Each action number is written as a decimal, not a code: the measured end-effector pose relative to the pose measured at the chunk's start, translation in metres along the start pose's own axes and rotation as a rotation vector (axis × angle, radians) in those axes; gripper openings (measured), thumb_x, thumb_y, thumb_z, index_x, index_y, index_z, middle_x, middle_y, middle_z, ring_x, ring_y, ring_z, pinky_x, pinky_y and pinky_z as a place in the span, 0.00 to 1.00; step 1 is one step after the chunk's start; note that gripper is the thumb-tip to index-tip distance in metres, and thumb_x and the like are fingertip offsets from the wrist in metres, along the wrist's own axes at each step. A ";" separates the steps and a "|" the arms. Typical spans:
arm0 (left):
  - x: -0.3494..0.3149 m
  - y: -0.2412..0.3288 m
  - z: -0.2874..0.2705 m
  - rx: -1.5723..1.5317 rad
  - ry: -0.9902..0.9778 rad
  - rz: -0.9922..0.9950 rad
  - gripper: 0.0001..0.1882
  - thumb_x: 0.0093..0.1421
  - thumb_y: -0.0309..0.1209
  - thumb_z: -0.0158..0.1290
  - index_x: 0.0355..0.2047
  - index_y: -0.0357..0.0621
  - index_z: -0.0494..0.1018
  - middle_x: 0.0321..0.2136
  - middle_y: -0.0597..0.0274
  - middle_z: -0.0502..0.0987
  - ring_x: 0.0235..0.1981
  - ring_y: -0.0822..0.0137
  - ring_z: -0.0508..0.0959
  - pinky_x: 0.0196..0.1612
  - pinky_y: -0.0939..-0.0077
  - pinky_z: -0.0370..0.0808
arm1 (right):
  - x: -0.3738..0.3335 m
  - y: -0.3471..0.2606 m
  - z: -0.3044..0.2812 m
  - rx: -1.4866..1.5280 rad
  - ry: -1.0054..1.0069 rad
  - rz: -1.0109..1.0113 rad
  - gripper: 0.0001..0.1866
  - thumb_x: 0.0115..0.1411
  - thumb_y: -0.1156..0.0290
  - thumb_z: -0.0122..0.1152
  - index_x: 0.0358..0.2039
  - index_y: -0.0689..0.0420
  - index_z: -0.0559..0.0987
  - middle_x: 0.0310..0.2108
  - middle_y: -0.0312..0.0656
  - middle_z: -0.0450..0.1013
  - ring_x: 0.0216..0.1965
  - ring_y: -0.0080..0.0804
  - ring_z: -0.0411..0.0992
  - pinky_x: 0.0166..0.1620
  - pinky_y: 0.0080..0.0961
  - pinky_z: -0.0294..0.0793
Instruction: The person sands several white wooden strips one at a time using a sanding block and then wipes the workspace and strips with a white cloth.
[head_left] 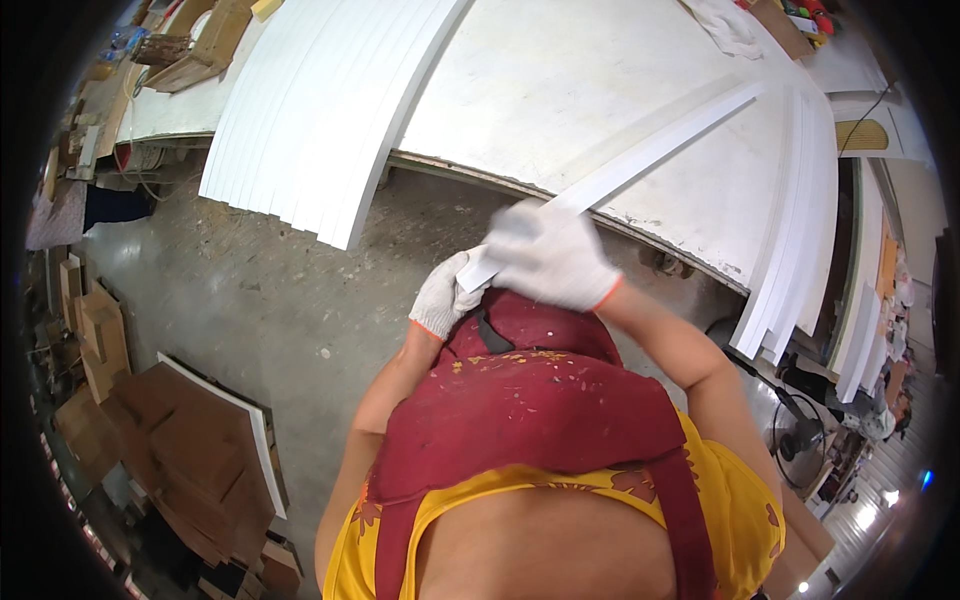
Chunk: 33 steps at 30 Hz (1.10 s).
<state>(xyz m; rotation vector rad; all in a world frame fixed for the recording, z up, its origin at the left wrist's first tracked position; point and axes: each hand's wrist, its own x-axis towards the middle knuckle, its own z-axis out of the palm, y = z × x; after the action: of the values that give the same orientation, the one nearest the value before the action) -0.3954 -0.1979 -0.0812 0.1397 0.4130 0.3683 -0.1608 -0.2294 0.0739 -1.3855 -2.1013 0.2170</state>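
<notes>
A long white strip (660, 150) runs slantwise from the worktable (520, 80) over its front edge toward my waist. Its near end is gripped by my left hand (440, 297), in a white knit glove with an orange cuff. My right hand (555, 258), gloved the same way, lies over the strip just beyond my left hand. Motion smears its fingers, so their closure does not show. A maroon apron (530, 410) with paint specks covers my front, directly below both hands.
Several white strips lie side by side (310, 110) on the table's left, ends overhanging the edge. More strips (780, 250) overhang at the right. A fan (798, 435) stands lower right. Brown boards (190, 440) are stacked lower left on the grey floor (310, 320). A white cloth (725, 28) lies far right.
</notes>
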 end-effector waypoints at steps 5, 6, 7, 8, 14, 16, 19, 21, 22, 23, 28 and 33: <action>0.013 0.002 0.019 0.098 0.081 -0.074 0.30 0.75 0.45 0.42 0.65 0.32 0.65 0.30 0.54 0.78 0.16 0.74 0.70 0.14 0.83 0.65 | -0.084 0.155 -0.081 -0.585 0.226 0.555 0.16 0.55 0.56 0.65 0.43 0.44 0.87 0.48 0.47 0.79 0.42 0.48 0.79 0.49 0.41 0.80; 0.013 0.004 0.019 0.134 0.128 -0.076 0.29 0.75 0.44 0.42 0.65 0.31 0.66 0.31 0.54 0.79 0.17 0.72 0.73 0.16 0.81 0.68 | -0.078 0.151 -0.083 -0.522 0.138 0.560 0.16 0.55 0.56 0.65 0.43 0.44 0.87 0.48 0.46 0.79 0.42 0.48 0.79 0.48 0.41 0.80; 0.014 0.006 0.022 0.177 0.163 -0.078 0.28 0.75 0.43 0.42 0.64 0.31 0.66 0.33 0.53 0.80 0.19 0.69 0.76 0.17 0.78 0.70 | -0.059 0.137 -0.088 -0.468 0.059 0.565 0.15 0.56 0.56 0.65 0.43 0.44 0.86 0.48 0.45 0.79 0.42 0.48 0.79 0.47 0.42 0.80; 0.016 0.009 0.025 0.224 0.193 -0.083 0.28 0.75 0.42 0.42 0.64 0.30 0.66 0.34 0.52 0.81 0.21 0.66 0.79 0.19 0.76 0.73 | -0.043 0.121 -0.088 -0.417 -0.015 0.574 0.15 0.56 0.57 0.64 0.43 0.44 0.86 0.48 0.44 0.79 0.41 0.48 0.79 0.46 0.42 0.80; 0.032 0.064 0.053 0.884 -0.067 -0.341 0.39 0.53 0.30 0.64 0.67 0.39 0.66 0.52 0.59 0.78 0.46 0.67 0.81 0.50 0.72 0.79 | -0.021 0.015 0.012 -0.125 0.055 0.222 0.18 0.53 0.51 0.67 0.42 0.41 0.82 0.43 0.45 0.74 0.37 0.45 0.75 0.40 0.44 0.74; 0.044 0.065 0.072 1.243 0.003 -0.394 0.39 0.52 0.26 0.65 0.66 0.41 0.66 0.54 0.63 0.77 0.51 0.70 0.78 0.55 0.71 0.76 | -0.035 0.015 0.023 -0.098 0.090 0.233 0.23 0.53 0.47 0.67 0.49 0.37 0.83 0.53 0.46 0.70 0.47 0.47 0.70 0.49 0.46 0.68; 0.041 0.053 0.091 1.436 -0.025 -0.296 0.41 0.51 0.26 0.65 0.66 0.41 0.65 0.56 0.64 0.76 0.56 0.68 0.74 0.61 0.68 0.71 | -0.051 0.026 0.007 -0.067 0.019 0.250 0.20 0.56 0.47 0.66 0.48 0.37 0.84 0.54 0.46 0.70 0.47 0.46 0.69 0.51 0.45 0.68; 0.026 0.049 0.091 1.559 -0.053 -0.198 0.43 0.49 0.25 0.63 0.68 0.42 0.64 0.56 0.63 0.75 0.57 0.67 0.73 0.62 0.68 0.70 | -0.062 0.044 -0.011 -0.114 0.053 0.279 0.21 0.57 0.48 0.67 0.51 0.34 0.83 0.55 0.46 0.71 0.48 0.47 0.72 0.49 0.46 0.70; 0.013 0.048 0.077 1.547 -0.072 -0.168 0.44 0.49 0.24 0.63 0.68 0.43 0.63 0.56 0.62 0.74 0.58 0.66 0.73 0.63 0.68 0.69 | -0.068 0.060 -0.022 -0.151 0.080 0.302 0.22 0.56 0.48 0.67 0.51 0.33 0.83 0.55 0.46 0.71 0.48 0.48 0.72 0.48 0.47 0.71; -0.004 0.050 0.072 1.469 -0.017 -0.241 0.42 0.50 0.23 0.62 0.68 0.43 0.64 0.55 0.62 0.75 0.56 0.68 0.74 0.60 0.70 0.71 | -0.074 0.076 -0.035 -0.238 0.140 0.308 0.22 0.55 0.50 0.68 0.52 0.30 0.83 0.54 0.46 0.72 0.49 0.48 0.73 0.47 0.47 0.74; -0.039 0.047 0.096 1.349 0.178 -0.396 0.36 0.52 0.22 0.59 0.63 0.43 0.67 0.45 0.67 0.77 0.42 0.75 0.76 0.48 0.77 0.75 | -0.106 0.199 -0.111 -0.424 0.093 0.675 0.25 0.62 0.38 0.55 0.59 0.24 0.78 0.63 0.36 0.70 0.57 0.50 0.71 0.60 0.46 0.72; -0.045 0.048 0.080 1.395 0.192 -0.378 0.34 0.52 0.25 0.63 0.61 0.44 0.69 0.39 0.69 0.75 0.38 0.77 0.74 0.43 0.79 0.74 | -0.123 0.349 -0.197 -0.681 0.186 0.945 0.25 0.63 0.39 0.55 0.58 0.27 0.79 0.57 0.43 0.75 0.54 0.52 0.74 0.57 0.47 0.73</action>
<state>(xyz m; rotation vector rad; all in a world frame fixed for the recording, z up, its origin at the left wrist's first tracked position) -0.4158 -0.1753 0.0180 1.3708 0.8150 -0.3448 0.2553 -0.2206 0.0279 -2.6115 -1.2457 -0.2854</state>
